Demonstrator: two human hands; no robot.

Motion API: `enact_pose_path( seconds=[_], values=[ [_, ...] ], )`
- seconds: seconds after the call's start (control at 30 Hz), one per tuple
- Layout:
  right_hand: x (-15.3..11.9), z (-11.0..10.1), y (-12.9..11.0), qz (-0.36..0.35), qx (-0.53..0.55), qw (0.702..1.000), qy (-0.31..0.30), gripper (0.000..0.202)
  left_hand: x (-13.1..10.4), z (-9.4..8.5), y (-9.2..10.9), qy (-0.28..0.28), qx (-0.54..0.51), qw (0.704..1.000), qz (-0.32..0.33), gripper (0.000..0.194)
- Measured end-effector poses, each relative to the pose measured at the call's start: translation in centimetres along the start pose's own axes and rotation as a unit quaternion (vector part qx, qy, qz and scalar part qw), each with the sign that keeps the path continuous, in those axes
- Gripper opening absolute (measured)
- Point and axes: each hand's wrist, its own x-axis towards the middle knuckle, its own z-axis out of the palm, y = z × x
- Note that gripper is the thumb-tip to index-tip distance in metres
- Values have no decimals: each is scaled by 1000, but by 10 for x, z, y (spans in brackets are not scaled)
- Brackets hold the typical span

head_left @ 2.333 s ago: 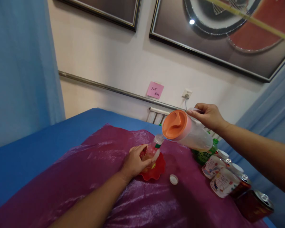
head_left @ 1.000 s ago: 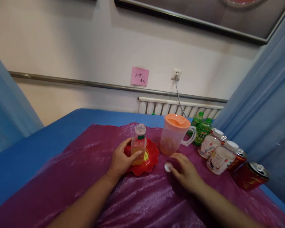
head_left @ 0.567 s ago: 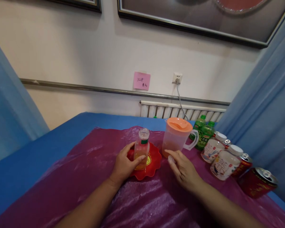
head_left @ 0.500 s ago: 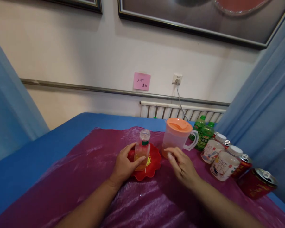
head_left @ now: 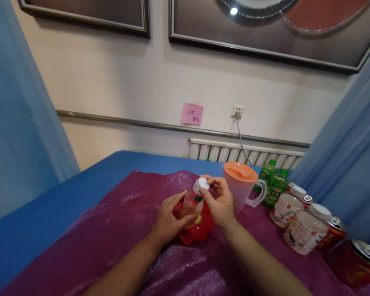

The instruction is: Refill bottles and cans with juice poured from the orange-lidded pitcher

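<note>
Fingers (head_left: 174, 199) clasp clear bottle (head_left: 191, 201), white cap (head_left: 204, 183)

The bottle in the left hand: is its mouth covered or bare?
Covered: a white cap sits over the mouth of the bottle, fingers of the right hand on it. Cannot tell whether it is tight.

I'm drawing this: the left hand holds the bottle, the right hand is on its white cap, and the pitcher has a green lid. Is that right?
Almost! The lid of the pitcher is orange, not green, in the head view. The left hand does hold the bottle, and the right hand is on its white cap.
</note>
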Motion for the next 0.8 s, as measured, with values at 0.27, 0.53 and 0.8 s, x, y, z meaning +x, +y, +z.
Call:
enact_pose_path(
  seconds=[0.27, 0.53, 0.8],
  values=[
    [3, -26, -16, -144, -193, 965, -107, 33, -1, -2, 8, -17, 3, 1000, 21, 66],
    [7, -30, -32, -201, -232, 937, -169, 42, -3, -2, 16, -7, 5, 999, 40, 62],
    [8, -31, -39, -210, -243, 929, -184, 41, -4, -5, 17, 5, 18, 998, 65, 61]
  ],
)
